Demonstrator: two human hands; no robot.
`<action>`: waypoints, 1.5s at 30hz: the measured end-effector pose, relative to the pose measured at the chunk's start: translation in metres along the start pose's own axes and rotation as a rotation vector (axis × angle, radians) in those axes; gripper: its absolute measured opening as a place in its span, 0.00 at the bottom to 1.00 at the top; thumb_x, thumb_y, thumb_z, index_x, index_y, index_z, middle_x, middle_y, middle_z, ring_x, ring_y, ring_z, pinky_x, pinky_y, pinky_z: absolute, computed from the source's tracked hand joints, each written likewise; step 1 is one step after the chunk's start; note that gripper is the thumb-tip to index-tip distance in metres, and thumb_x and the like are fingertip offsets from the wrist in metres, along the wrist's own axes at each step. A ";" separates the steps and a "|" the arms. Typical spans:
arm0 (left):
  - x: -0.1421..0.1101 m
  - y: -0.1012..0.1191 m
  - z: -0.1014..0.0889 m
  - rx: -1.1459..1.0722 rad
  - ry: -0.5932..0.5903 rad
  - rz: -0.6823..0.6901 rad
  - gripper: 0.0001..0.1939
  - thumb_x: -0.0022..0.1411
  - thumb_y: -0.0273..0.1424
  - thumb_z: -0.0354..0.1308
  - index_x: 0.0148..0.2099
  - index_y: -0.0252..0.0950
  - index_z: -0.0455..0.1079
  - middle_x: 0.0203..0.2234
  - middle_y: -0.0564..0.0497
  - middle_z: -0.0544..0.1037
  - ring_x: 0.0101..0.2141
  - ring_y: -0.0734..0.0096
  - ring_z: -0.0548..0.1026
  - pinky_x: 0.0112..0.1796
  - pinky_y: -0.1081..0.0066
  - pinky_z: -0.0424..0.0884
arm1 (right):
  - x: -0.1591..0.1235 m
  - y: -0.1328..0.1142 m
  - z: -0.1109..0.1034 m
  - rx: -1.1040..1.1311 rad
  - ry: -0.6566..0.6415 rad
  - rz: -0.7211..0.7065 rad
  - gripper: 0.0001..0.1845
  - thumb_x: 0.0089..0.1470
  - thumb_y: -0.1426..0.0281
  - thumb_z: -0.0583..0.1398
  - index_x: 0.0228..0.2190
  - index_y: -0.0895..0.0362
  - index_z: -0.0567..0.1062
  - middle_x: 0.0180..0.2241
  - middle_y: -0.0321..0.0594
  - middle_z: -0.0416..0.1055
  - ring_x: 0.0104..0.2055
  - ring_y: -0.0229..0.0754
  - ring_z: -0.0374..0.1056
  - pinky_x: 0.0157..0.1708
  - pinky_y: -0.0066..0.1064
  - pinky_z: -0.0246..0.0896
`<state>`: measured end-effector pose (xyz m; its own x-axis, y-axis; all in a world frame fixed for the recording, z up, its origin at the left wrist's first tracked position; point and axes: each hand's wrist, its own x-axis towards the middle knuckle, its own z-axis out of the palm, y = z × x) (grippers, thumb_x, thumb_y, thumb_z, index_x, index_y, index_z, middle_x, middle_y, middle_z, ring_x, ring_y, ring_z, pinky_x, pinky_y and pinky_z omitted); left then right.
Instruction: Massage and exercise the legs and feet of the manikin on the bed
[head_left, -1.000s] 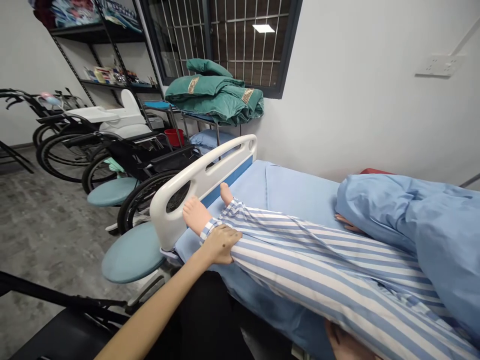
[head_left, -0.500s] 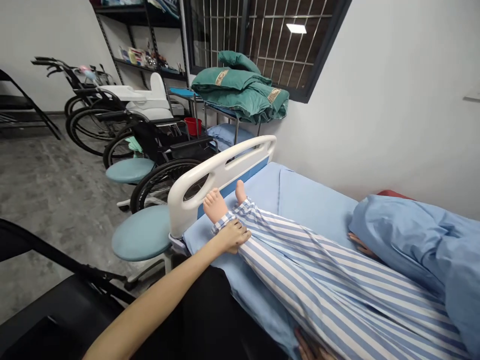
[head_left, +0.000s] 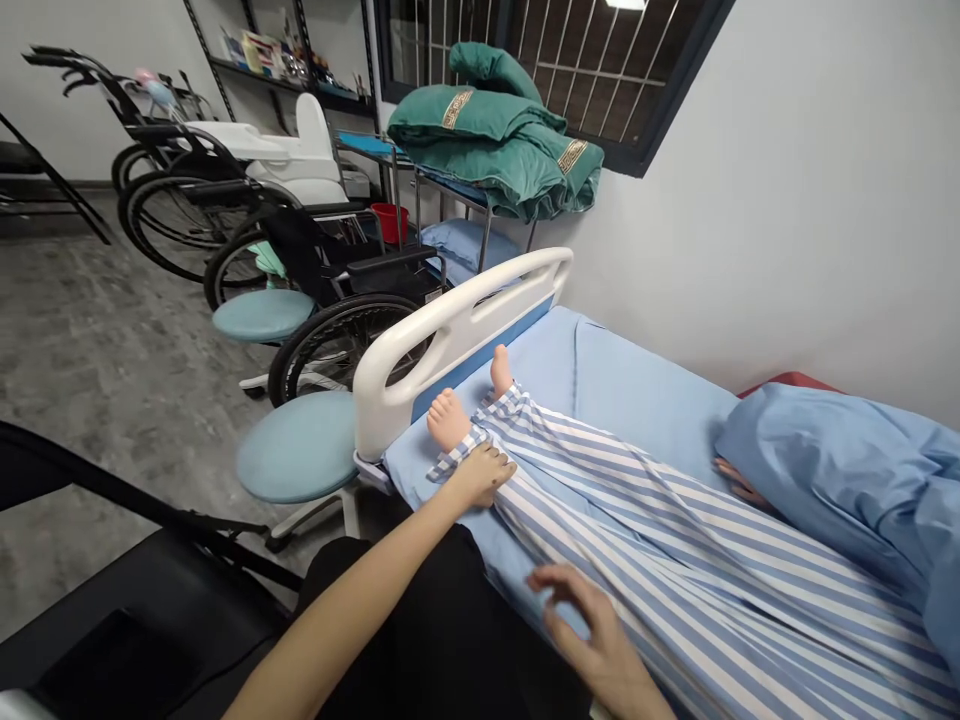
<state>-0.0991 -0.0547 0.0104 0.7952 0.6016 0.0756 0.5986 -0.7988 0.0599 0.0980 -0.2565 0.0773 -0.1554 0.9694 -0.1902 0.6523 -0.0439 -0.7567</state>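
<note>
A person's left hand (head_left: 480, 475) lay across the near ankle of a training mannequin (head_left: 448, 420) on a hospital bed (head_left: 570, 345), over the cuff of its blue-and-white striped pajama trousers (head_left: 660, 530); whether that grip was clenched or only resting could not be told, as the fingertips were hidden behind the leg. The right hand (head_left: 589, 620) hung open at the near edge of the bed, fingers (head_left: 551, 580) curved and spread, grasping nothing, just over the trouser leg. The mannequin lay with its bare feet toward the white footboard (head_left: 457, 340) at left, the far foot (head_left: 501, 370) upright beside the near one. A blue quilt (head_left: 847, 470) hid its upper body at right, with only a mannequin hand (head_left: 739, 480) showing beneath the fold. Beyond the footboard stood two teal round stools (head_left: 300, 445), wheelchairs (head_left: 352, 330) and a white commode chair (head_left: 292, 150). Green quilts (head_left: 495, 130) were piled on a metal rack (head_left: 457, 190) under a barred window (head_left: 600, 60), beside a red basin (head_left: 390, 222). A black chair (head_left: 127, 620) filled the near left corner, cut off by the frame.
</note>
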 end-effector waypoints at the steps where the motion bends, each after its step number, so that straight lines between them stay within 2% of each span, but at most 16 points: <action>1: 0.000 0.001 -0.001 -0.007 -0.001 -0.004 0.21 0.49 0.24 0.55 0.48 0.32 0.69 0.38 0.42 0.76 0.40 0.58 0.72 0.44 0.60 0.62 | 0.019 -0.013 -0.003 -0.011 0.023 -0.122 0.18 0.54 0.64 0.55 0.47 0.43 0.72 0.48 0.38 0.74 0.49 0.48 0.71 0.52 0.41 0.67; 3: -0.001 0.002 -0.002 -0.027 -0.012 -0.007 0.19 0.50 0.24 0.55 0.47 0.32 0.70 0.38 0.41 0.77 0.40 0.58 0.72 0.44 0.60 0.62 | 0.064 -0.039 -0.002 -0.146 0.092 -0.309 0.21 0.54 0.67 0.54 0.50 0.52 0.70 0.50 0.44 0.72 0.53 0.49 0.67 0.55 0.43 0.62; 4: -0.001 0.002 -0.002 -0.036 -0.017 -0.008 0.18 0.51 0.25 0.55 0.46 0.31 0.70 0.38 0.41 0.77 0.40 0.57 0.72 0.45 0.59 0.62 | 0.087 -0.048 0.000 -0.245 0.118 -0.328 0.23 0.53 0.69 0.54 0.51 0.54 0.69 0.53 0.46 0.70 0.56 0.49 0.64 0.57 0.43 0.59; 5: 0.000 0.002 -0.002 -0.040 -0.024 -0.009 0.16 0.52 0.26 0.55 0.45 0.30 0.71 0.38 0.40 0.77 0.41 0.57 0.72 0.45 0.59 0.62 | 0.107 -0.053 0.005 -0.354 0.122 -0.309 0.26 0.51 0.69 0.56 0.53 0.57 0.67 0.55 0.49 0.67 0.58 0.51 0.61 0.59 0.43 0.56; 7: 0.000 0.002 0.000 -0.036 -0.032 -0.012 0.16 0.53 0.27 0.55 0.44 0.27 0.72 0.39 0.38 0.77 0.42 0.55 0.72 0.46 0.59 0.62 | 0.137 -0.052 0.016 -0.534 0.075 -0.182 0.34 0.48 0.68 0.59 0.57 0.61 0.64 0.58 0.54 0.64 0.60 0.55 0.59 0.58 0.43 0.56; 10: 0.001 0.002 0.005 -0.030 -0.006 -0.014 0.20 0.51 0.27 0.56 0.47 0.24 0.72 0.40 0.37 0.77 0.41 0.55 0.72 0.47 0.59 0.62 | 0.157 -0.037 0.031 -0.666 -0.033 0.029 0.44 0.49 0.64 0.60 0.64 0.65 0.53 0.53 0.57 0.69 0.53 0.56 0.67 0.48 0.40 0.62; 13: 0.001 0.002 0.008 -0.045 0.025 -0.011 0.22 0.49 0.26 0.57 0.48 0.25 0.71 0.39 0.37 0.78 0.41 0.55 0.73 0.46 0.60 0.62 | 0.160 -0.027 0.039 -0.709 -0.036 0.108 0.46 0.52 0.62 0.59 0.65 0.66 0.48 0.49 0.57 0.72 0.48 0.55 0.71 0.42 0.36 0.61; 19: 0.000 0.001 0.002 -0.043 -0.029 0.009 0.21 0.52 0.27 0.56 0.49 0.26 0.69 0.41 0.38 0.77 0.43 0.57 0.72 0.47 0.61 0.62 | 0.163 -0.029 0.038 -0.727 -0.046 0.150 0.48 0.50 0.59 0.60 0.65 0.65 0.48 0.47 0.56 0.74 0.48 0.56 0.71 0.40 0.35 0.60; 23: -0.002 0.002 -0.003 -0.049 -0.050 -0.005 0.22 0.53 0.29 0.58 0.50 0.25 0.68 0.42 0.38 0.76 0.44 0.57 0.72 0.48 0.62 0.63 | 0.164 -0.032 0.037 -0.732 -0.049 0.173 0.45 0.50 0.58 0.61 0.63 0.63 0.52 0.47 0.55 0.74 0.49 0.55 0.71 0.40 0.34 0.58; 28: -0.005 0.004 -0.007 -0.091 -0.021 -0.020 0.22 0.53 0.28 0.58 0.50 0.24 0.67 0.43 0.37 0.75 0.45 0.57 0.71 0.50 0.61 0.62 | 0.164 -0.036 0.037 -0.741 -0.061 0.205 0.32 0.49 0.56 0.61 0.53 0.58 0.64 0.45 0.51 0.75 0.47 0.54 0.72 0.39 0.33 0.57; 32: -0.012 0.010 -0.011 -0.158 -0.026 -0.040 0.25 0.50 0.25 0.57 0.52 0.23 0.65 0.46 0.36 0.74 0.49 0.56 0.69 0.54 0.60 0.61 | 0.164 -0.035 0.037 -0.730 -0.051 0.196 0.30 0.47 0.57 0.63 0.49 0.57 0.65 0.44 0.49 0.75 0.46 0.53 0.72 0.37 0.33 0.57; 37: -0.027 0.016 -0.006 -0.368 0.125 -0.073 0.29 0.43 0.22 0.54 0.52 0.31 0.64 0.52 0.39 0.70 0.53 0.56 0.66 0.59 0.57 0.57 | 0.163 -0.034 0.038 -0.721 -0.026 0.191 0.30 0.47 0.62 0.63 0.51 0.57 0.63 0.44 0.48 0.75 0.45 0.51 0.73 0.37 0.32 0.57; 41: -0.036 0.022 -0.005 -0.527 0.274 -0.147 0.26 0.45 0.21 0.49 0.50 0.36 0.64 0.49 0.45 0.72 0.53 0.62 0.67 0.58 0.58 0.61 | 0.162 -0.032 0.038 -0.721 -0.015 0.149 0.25 0.49 0.64 0.61 0.49 0.57 0.66 0.44 0.47 0.75 0.45 0.51 0.73 0.37 0.32 0.57; 45: -0.037 0.026 -0.013 -0.549 0.385 -0.209 0.20 0.50 0.20 0.47 0.45 0.38 0.66 0.45 0.48 0.74 0.49 0.66 0.68 0.53 0.64 0.66 | 0.160 -0.030 0.040 -0.720 0.008 0.076 0.21 0.53 0.65 0.57 0.50 0.56 0.67 0.43 0.46 0.75 0.44 0.50 0.73 0.37 0.32 0.58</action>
<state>-0.1137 -0.0978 0.0223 0.5172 0.7814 0.3491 0.5193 -0.6107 0.5978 0.0241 -0.1095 0.0447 -0.0867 0.9719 -0.2189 0.9884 0.0565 -0.1409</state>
